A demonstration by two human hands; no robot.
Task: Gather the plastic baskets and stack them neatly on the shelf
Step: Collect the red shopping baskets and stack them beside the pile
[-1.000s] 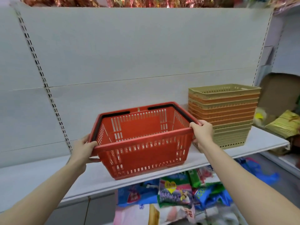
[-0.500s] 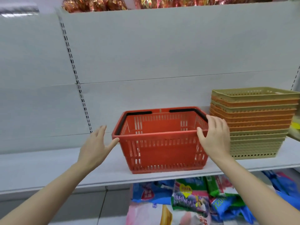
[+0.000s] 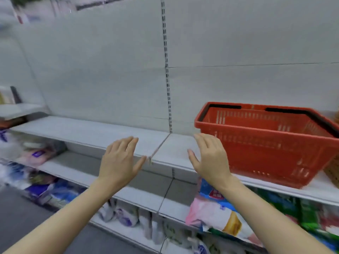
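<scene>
A red plastic basket (image 3: 266,143) with black handles folded along its rim stands on the white shelf (image 3: 110,132) at the right. My right hand (image 3: 209,158) hovers open just left of the basket, fingers spread, not touching it. My left hand (image 3: 119,160) is open too, raised in front of the shelf's edge further left. Only a sliver of the tan basket stack (image 3: 333,173) shows at the right border. The picture is blurred by motion.
A slotted upright (image 3: 167,70) runs down the white back panel. Bagged goods (image 3: 218,215) fill the lower shelves below the basket and at left (image 3: 36,153). Grey floor (image 3: 22,217) lies at bottom left.
Both hands set the red basket down on the shelf, let go and pulled back. The view has swung left, so the basket and the stack now sit at the right.
</scene>
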